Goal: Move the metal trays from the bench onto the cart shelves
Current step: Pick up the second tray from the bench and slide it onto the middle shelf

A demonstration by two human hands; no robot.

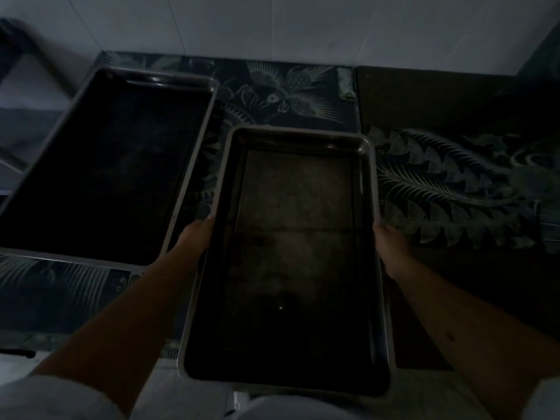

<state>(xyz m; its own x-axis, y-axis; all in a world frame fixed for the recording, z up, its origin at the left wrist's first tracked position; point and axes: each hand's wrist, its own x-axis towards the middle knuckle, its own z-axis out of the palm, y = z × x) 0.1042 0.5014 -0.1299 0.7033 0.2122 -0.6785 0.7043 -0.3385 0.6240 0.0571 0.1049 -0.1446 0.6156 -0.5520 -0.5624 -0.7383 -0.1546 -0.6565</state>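
The left hand (198, 234) and right hand (391, 247) grip the long sides of a metal tray (291, 380), fingers curled under its rim, with another tray (194, 156) at ten o'clock on the desk (454, 183).

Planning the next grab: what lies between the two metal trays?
In the head view, only patterned cloth and the left hand, which grips the near tray; the far tray lies alongside.

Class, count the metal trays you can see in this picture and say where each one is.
2. One tray lies on the patterned bench at the left. The other tray is in the middle, held by its long sides in the left hand and right hand. The dim light may hide others.
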